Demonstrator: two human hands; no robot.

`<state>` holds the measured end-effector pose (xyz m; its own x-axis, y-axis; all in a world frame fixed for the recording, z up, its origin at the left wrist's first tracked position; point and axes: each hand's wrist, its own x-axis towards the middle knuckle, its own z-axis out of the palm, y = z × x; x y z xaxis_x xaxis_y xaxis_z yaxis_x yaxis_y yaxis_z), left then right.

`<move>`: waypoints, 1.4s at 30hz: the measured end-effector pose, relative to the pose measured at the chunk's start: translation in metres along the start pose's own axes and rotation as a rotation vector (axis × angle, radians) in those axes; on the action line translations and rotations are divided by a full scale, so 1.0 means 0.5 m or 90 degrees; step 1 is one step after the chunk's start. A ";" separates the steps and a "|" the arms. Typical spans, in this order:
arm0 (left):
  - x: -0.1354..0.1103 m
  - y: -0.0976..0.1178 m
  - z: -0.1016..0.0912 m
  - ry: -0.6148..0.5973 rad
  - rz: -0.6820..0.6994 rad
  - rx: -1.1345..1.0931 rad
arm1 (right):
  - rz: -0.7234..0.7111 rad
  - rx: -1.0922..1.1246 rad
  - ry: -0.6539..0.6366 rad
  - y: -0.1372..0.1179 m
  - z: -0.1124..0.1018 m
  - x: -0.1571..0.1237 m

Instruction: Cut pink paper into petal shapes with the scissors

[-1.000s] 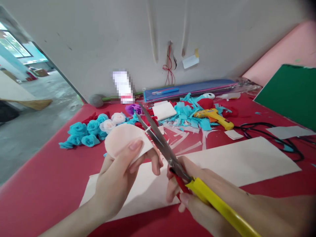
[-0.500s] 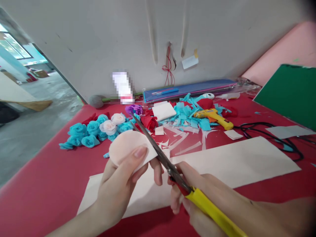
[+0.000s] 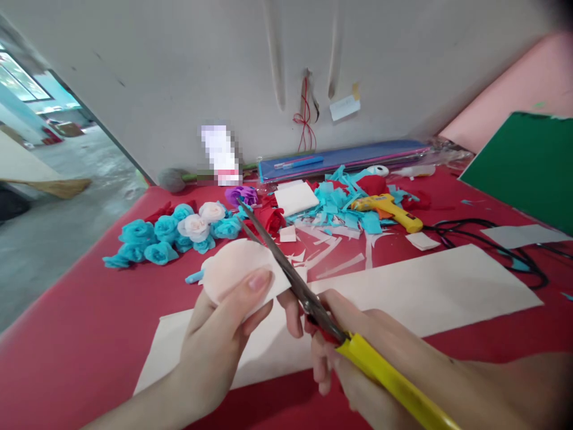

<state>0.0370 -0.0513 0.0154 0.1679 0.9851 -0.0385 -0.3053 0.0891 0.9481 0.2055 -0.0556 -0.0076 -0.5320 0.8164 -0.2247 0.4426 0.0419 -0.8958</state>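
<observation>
My left hand (image 3: 219,340) pinches a rounded piece of pale pink paper (image 3: 237,269) between thumb and fingers, held up over the red table (image 3: 80,334). My right hand (image 3: 358,352) grips scissors (image 3: 286,269) with a yellow and red handle. Their long blades are slightly apart and lie against the right edge of the pink piece, pointing up and to the left. Under both hands lies a long sheet of the same pale paper (image 3: 425,286).
Blue, white and purple paper roses (image 3: 174,233) lie at the left back. Blue and red scraps (image 3: 340,206), a yellow glue gun (image 3: 389,210) with a black cable (image 3: 492,239), a white pad (image 3: 296,197) and green card (image 3: 523,167) stand further back by the wall.
The pink piece and my left hand have drifted slightly right and down. The scissors have slid lower along its right edge, with the blades a little more apart.
</observation>
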 end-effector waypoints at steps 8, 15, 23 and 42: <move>0.001 -0.005 0.001 0.024 0.003 0.019 | 0.050 -0.002 -0.045 -0.032 -0.022 0.010; 0.005 -0.013 0.002 0.017 0.040 0.097 | 0.025 0.181 -0.121 -0.035 -0.047 0.033; 0.014 -0.040 -0.002 0.062 0.036 0.126 | -0.077 0.260 -0.153 -0.022 -0.076 0.083; 0.032 -0.032 -0.021 0.064 -0.029 0.127 | 0.013 0.397 -0.131 -0.053 -0.081 0.071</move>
<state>0.0347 -0.0356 -0.0038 0.0807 0.9912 -0.1047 -0.1059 0.1129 0.9879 0.2042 -0.0041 0.0239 -0.6823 0.6845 -0.2568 -0.0148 -0.3641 -0.9312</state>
